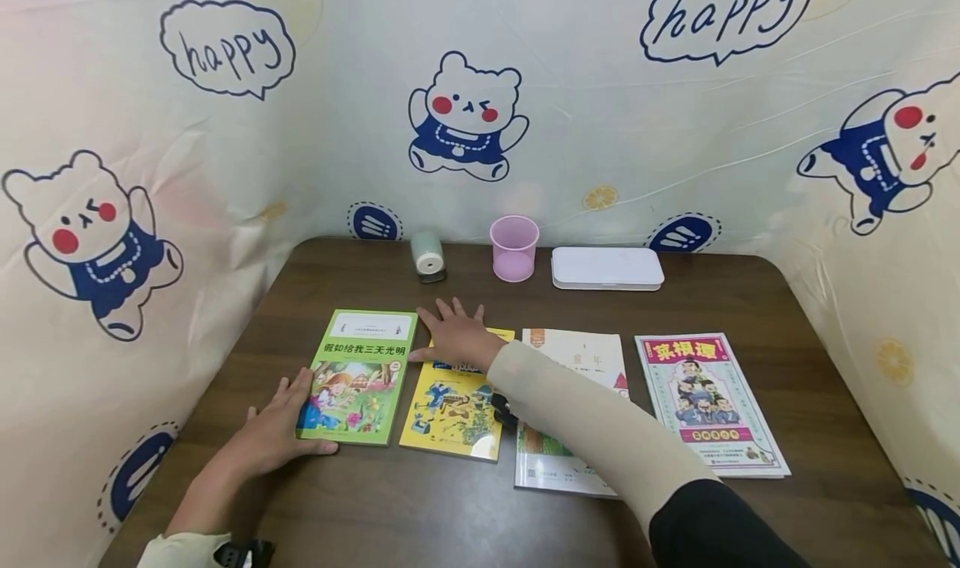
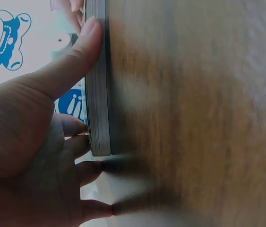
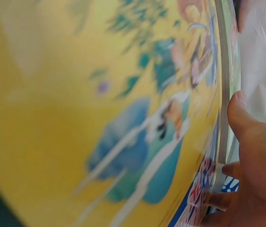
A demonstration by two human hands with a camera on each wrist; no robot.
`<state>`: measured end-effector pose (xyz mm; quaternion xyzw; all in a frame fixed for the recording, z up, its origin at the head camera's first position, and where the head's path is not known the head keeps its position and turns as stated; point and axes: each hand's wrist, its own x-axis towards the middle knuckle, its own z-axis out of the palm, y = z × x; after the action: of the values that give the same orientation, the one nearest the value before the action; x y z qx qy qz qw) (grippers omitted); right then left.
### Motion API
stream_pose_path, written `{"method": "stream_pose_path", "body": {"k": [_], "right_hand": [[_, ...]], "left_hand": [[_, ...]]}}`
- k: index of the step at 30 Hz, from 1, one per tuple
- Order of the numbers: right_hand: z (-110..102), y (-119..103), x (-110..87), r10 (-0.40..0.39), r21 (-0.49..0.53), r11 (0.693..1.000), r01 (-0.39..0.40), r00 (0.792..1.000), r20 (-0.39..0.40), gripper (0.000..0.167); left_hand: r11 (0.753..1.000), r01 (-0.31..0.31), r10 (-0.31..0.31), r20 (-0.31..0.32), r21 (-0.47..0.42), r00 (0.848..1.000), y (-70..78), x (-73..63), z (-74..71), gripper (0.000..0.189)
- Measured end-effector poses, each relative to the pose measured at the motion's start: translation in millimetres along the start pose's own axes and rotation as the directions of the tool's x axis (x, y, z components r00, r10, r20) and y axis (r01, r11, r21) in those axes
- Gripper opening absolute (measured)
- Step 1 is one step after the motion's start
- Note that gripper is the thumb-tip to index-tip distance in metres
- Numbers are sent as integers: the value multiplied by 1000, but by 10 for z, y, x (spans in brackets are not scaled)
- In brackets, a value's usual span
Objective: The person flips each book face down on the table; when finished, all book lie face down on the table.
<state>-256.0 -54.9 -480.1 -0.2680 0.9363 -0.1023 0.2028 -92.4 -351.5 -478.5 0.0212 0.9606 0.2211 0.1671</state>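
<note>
My left hand (image 1: 277, 426) is at the lower left corner of a green book (image 1: 360, 376), fingers along its left side and thumb by its near edge. In the left wrist view the thumb (image 2: 88, 42) rests against the page edges (image 2: 99, 94). My right hand (image 1: 457, 336) reaches across with fingers spread, over the top of a yellow book (image 1: 453, 410), its thumb right at the green book's right edge. Large in the right wrist view is the yellow cover (image 3: 76, 118), the right hand's thumb (image 3: 239, 113) beyond it.
A white-covered book (image 1: 570, 347), partly under the right sleeve (image 1: 600, 426), and a pink-bordered comic book (image 1: 705, 401) lie to the right. Along the back stand a pale green cylinder (image 1: 427, 253), a pink cup (image 1: 513, 250) and a white flat case (image 1: 607, 268), before a printed cloth (image 1: 337, 135).
</note>
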Motion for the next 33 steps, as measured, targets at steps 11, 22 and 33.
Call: {"method": "stream_pose_path", "body": {"k": [11,22,33], "right_hand": [[50,-134,48,49,55,997,-47,998,-36,104],[54,-142,-15,66,87,994,-59,995,-81,103],[50,-123,-14,59,85,995,-51,994,-91,102]], "left_hand": [[1000,10,-10,-27,18,1000,12,-6,-1,140],[997,-19,14,-66,-81,998,26,-16,32,140],[979,-117,86,-183,-165,979,128,-134,-66,131]]}}
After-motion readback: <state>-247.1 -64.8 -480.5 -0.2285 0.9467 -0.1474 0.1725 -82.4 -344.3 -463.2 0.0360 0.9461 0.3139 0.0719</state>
